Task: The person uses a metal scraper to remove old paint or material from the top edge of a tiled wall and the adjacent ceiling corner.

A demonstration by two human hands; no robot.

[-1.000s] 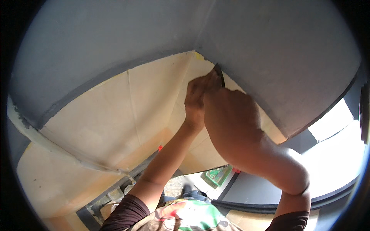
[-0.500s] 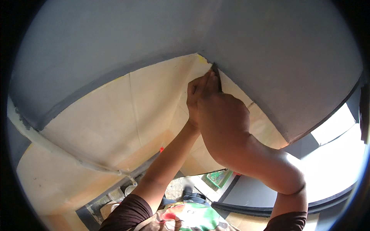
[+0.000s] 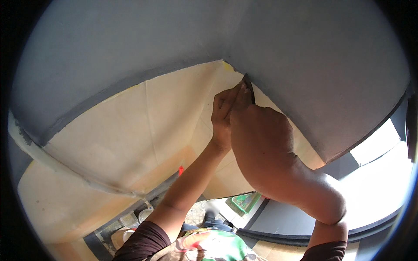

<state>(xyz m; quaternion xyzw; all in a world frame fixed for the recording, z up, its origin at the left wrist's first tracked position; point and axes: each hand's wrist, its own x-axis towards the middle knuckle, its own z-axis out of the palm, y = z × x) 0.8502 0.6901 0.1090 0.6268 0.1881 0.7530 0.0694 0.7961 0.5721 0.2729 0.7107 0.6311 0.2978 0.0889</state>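
Observation:
Both my hands are raised together at the upper edge of the cream wall tiles (image 3: 113,126), close to the corner. Between them is a dark flat blade-like tool (image 3: 251,90), its narrow tip pointing up beside the seam with the grey wall (image 3: 322,87). My right hand (image 3: 259,126) is closed round its lower part, with the fingers mostly hidden behind the back of the hand. Fingers of my left hand (image 3: 224,106) are pressed against the tool's left side, near the tip. Whether the blade touches the seam I cannot tell.
A pale pipe (image 3: 65,167) runs down the tiles at left. Below are white containers (image 3: 146,214), a small red object (image 3: 180,170) and a green basket (image 3: 246,202). Bright light comes through an opening (image 3: 379,174) at right, with a dark curved edge below.
Both hands and the dark tool have shifted slightly right and down along the seam, away from the corner. The grip looks the same.

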